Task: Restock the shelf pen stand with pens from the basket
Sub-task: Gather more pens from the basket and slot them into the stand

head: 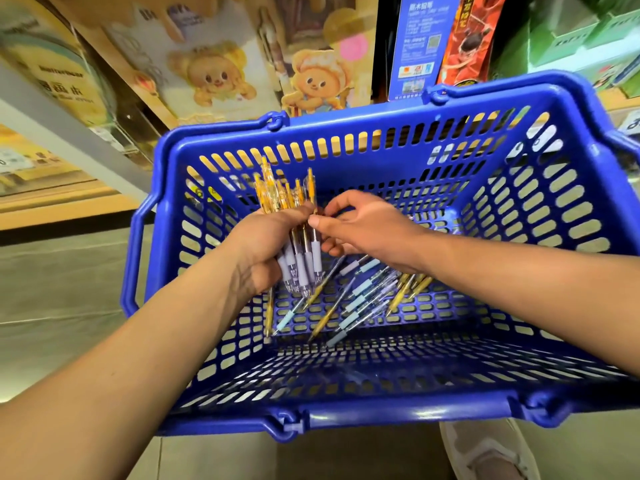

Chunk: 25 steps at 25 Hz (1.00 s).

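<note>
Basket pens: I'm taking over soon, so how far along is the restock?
Done: a bunch of pens is gathered. In hand: the left hand grips that bunch over the basket while the right hand pinches at it. Left: many loose pens lie on the basket floor, and the gathered ones haven't reached any stand; none is clearly in view.

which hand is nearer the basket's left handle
Left. The left hand, gripping a pen bundle, is closer to the handle; the right hand is further right, pinching the bundle.
</note>
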{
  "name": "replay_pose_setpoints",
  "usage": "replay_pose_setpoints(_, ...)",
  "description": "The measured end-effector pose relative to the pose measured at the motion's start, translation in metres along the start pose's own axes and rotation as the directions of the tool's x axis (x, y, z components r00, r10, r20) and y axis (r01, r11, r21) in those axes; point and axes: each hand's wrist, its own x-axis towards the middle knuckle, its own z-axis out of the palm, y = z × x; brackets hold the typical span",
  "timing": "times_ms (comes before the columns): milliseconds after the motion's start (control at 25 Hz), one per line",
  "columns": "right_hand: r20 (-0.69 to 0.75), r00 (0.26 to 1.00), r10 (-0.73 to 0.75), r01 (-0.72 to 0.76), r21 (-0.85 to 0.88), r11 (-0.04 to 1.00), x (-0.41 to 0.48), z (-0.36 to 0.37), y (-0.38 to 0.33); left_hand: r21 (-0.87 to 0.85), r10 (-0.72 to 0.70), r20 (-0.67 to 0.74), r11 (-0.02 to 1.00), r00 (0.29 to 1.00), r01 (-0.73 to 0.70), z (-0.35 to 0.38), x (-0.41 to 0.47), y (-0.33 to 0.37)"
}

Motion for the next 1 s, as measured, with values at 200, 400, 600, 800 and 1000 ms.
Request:
replay_pose_setpoints(200, 0.014, 0.997, -0.076, 0.076, -0.001, 0.997, 0.012, 0.004, -0.009, -0.042, -0.021, 0.017, 0.999, 1.0, 0.022, -0.009, -0.005, 0.004)
replay_pose_setpoints(400, 0.066, 0.995, -0.071, 0.075, -0.06, 0.995, 0.015, 0.005, -0.015, -0.049, -0.003, 0.058, 0.999, 0.998, 0.005, -0.02, -0.011, 0.005)
replay_pose_setpoints(600, 0.08, 0.988, -0.134, 0.138, -0.039, 0.99, 0.011, 0.005, -0.018, -0.047, 0.011, 0.058, 0.999, 0.998, -0.008, -0.025, -0.013, 0.007)
replay_pose_setpoints(800, 0.039, 0.99, -0.132, 0.137, -0.183, 0.974, 0.012, 0.008, -0.02, -0.043, 0.017, 0.053, 0.999, 0.998, -0.015, -0.023, -0.011, 0.004)
replay_pose_setpoints(1000, 0.005, 0.978, -0.209, 0.189, -0.455, 0.871, 0.012, 0.007, -0.037, -0.055, 0.034, 0.068, 0.998, 0.997, -0.031, -0.02, -0.01, 0.006)
